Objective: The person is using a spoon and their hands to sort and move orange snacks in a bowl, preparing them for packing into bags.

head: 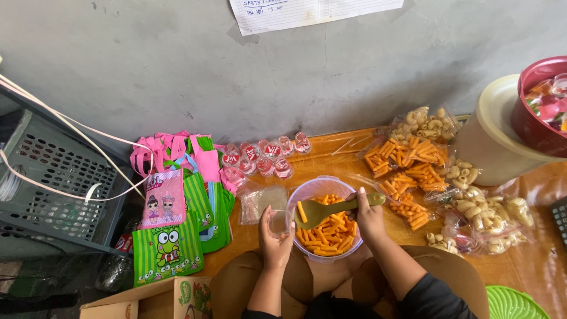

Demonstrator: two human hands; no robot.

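Where the frame's lower centre shows the person's lap, a clear plastic bowl (328, 188) of orange stick snacks (331, 233) rests between the knees. Left hand (274, 236): fingers curled around a small clear cup (279, 222), held upright just left of the bowl's rim. Right hand (368, 215): fingers closed on the handle of an olive-green scoop (331, 210), whose flat blade lies over the snacks inside the bowl. Right of centre, on the orange floor mat (531, 272), lie sealed clear bags of orange sticks (407, 162) and bags of pale curled crackers (490, 215). Upper centre, against the grey wall (236, 77), stands a cluster of small sealed cups with red-and-white lids (263, 156). Left of centre lie green striped and pink cartoon-printed party bags (177, 212), beside a grey perforated crate (53, 183). At the right edge, a red tub (531, 124) sits on a cream container (490, 142). A cardboard box (147, 298) occupies the lower left, and a green lid (511, 302) the lower right.
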